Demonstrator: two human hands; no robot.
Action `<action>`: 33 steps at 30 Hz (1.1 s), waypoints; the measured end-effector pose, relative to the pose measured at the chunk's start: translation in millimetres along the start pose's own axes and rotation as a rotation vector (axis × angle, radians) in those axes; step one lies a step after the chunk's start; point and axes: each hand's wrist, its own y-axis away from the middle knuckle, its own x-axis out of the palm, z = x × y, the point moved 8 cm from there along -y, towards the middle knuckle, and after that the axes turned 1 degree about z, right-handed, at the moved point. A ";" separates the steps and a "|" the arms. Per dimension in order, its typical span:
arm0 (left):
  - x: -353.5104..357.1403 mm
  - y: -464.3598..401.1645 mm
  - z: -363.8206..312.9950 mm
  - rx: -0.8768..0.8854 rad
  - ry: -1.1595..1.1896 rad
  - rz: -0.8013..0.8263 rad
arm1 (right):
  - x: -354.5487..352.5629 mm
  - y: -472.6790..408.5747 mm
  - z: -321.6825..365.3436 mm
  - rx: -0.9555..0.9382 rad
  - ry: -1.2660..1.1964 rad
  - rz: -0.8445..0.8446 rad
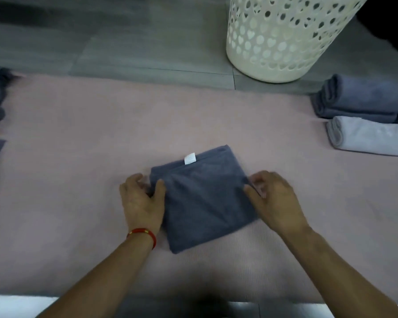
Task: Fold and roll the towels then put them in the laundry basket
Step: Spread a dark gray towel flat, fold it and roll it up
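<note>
Left hand [143, 198] and right hand [271, 198] pinching opposite side edges of the folded towel [205, 203], mid-frame on the pink mat [78, 134]. Best to press edges square, then roll tightly from the near end toward the tag [190, 158], keeping both sides level. Rolled towels [363, 99] at right; basket [283, 37] upper right.

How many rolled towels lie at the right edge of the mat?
2. A dark roll lies nearer the basket, and a pale roll lies just in front of it. Both are cut off by the frame edge, so more may be hidden.
</note>
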 end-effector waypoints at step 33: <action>4.0 -47.9 -1.4 0.027 -0.052 0.126 | 33.6 -138.7 44.4 -0.239 -0.141 0.452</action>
